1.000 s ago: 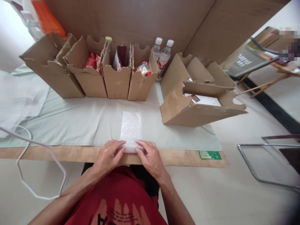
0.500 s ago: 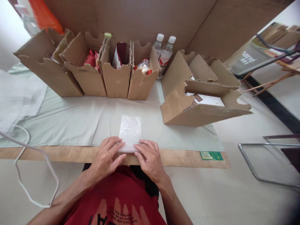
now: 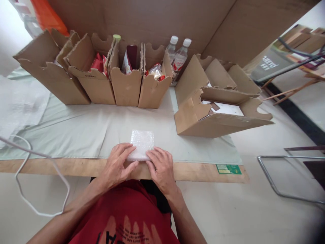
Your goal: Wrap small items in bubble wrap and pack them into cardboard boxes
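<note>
A strip of clear bubble wrap lies on the pale green cloth near the table's front edge, its near end rolled up under my fingers. My left hand presses on the roll's left side. The roll's right side is gripped by my right hand. Only a short flat piece of the wrap shows beyond my fingertips. What sits inside the roll is hidden.
Several open cardboard boxes with snack packets stand in a row at the back. Two water bottles stand behind them. A larger open carton lies at the right. A white cable hangs off the left edge.
The flat part of the bubble wrap has grown shorter as both hands rolled its near end away from me. My hands have shifted slightly forward.
</note>
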A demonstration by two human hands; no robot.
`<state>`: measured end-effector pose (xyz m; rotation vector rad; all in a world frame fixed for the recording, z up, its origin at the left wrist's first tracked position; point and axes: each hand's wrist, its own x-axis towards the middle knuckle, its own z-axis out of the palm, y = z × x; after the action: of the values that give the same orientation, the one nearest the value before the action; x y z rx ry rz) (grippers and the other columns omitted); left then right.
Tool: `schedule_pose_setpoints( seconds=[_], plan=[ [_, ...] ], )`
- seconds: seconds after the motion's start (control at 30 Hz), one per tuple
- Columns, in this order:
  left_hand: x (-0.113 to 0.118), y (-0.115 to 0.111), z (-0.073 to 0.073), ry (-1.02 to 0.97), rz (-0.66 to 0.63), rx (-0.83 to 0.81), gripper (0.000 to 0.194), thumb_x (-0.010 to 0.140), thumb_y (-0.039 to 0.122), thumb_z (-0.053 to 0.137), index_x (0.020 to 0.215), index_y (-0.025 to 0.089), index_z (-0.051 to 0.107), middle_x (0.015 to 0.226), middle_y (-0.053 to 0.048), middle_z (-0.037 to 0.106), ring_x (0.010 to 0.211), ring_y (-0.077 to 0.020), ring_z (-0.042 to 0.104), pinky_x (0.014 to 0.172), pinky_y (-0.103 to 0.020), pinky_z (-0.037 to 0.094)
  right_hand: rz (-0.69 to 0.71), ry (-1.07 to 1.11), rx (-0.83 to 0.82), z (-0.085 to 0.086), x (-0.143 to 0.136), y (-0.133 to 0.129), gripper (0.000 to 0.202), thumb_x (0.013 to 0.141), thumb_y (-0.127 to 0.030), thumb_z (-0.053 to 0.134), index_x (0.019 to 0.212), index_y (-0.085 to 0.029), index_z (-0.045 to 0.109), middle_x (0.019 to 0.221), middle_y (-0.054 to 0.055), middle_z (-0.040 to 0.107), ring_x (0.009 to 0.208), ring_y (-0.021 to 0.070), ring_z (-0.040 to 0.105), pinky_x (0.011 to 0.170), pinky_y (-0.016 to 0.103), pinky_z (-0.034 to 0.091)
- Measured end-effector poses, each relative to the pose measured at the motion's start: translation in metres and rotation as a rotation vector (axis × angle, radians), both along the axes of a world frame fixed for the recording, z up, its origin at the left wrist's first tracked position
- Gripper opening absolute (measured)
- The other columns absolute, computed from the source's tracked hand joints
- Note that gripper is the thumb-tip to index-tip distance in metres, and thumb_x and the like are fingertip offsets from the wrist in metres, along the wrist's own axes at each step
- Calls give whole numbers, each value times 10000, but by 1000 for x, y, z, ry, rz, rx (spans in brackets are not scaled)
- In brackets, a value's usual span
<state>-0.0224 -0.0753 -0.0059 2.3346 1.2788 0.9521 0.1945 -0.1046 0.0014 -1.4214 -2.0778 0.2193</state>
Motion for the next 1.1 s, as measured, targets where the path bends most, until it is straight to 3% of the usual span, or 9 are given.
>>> schedule_pose_setpoints(
  seconds=[0.13,0.27,0.43,0.6,0.73,0.8,0.97,1.03,1.1],
  plan=[
    [-1,-8,9,-28,-54,-96,359,969,249,545,1326,210,551,1146,-101,699,1069,-247,640,935,-427,526,-18,111,-88,7,5,-10,241,973,-201,577,1192,-240,670,1077,48,771,1122,252,645,983,446,465],
    [10,14,2,40,56,-89,299,972,303,524,1216,179,644,955,-91,728,892,-255,656,837,-430,545,-81,25,-43,6,4,-9,340,983,-267,567,1317,-235,620,1318,117,682,1227,289,599,1014,483,455],
    [8,19,0,-25,176,-109,342,989,361,513,1213,143,652,1089,-145,700,981,-285,671,873,-475,561,-17,-37,-28,-5,-1,14,319,947,-197,620,1261,-225,665,1273,102,711,1252,300,581,1058,499,423],
    [5,-13,12,-393,252,-554,354,958,408,585,1231,191,649,1141,-109,728,1012,-236,710,849,-393,607,-195,329,-189,-5,-7,20,261,971,-297,606,1211,-241,691,1164,83,741,1109,252,650,995,431,503],
    [25,-16,25,-661,91,-775,412,935,402,598,1271,165,628,1260,-139,724,1159,-266,694,1002,-436,568,-133,649,-435,2,-15,3,260,969,-353,585,1165,-208,679,1033,61,756,908,208,698,821,337,577],
    [34,-13,29,-716,41,-820,388,931,385,588,1243,159,632,1211,-133,747,1132,-268,710,972,-420,586,-125,661,-419,6,-14,-6,223,955,-325,592,1116,-208,693,1062,70,749,975,219,697,886,355,573],
    [42,-13,24,-397,79,-521,380,892,321,598,1253,212,635,1189,-107,751,1097,-276,717,935,-436,597,-61,583,-395,28,18,-13,519,866,-330,710,1359,-220,593,1429,130,595,1236,257,624,1029,395,532],
    [45,-17,18,-253,14,-387,485,873,294,610,1355,244,583,1154,-96,751,1048,-273,724,887,-439,612,5,567,-466,40,32,-13,705,815,-349,779,1454,-227,508,1414,129,613,1191,248,652,978,369,560],
    [51,-19,14,-177,-65,-321,589,874,271,608,1451,269,494,1088,-83,752,962,-261,734,803,-420,631,29,501,-510,50,41,-12,648,781,-307,813,1382,-246,578,1285,89,693,1136,243,675,962,362,560]
  ],
)
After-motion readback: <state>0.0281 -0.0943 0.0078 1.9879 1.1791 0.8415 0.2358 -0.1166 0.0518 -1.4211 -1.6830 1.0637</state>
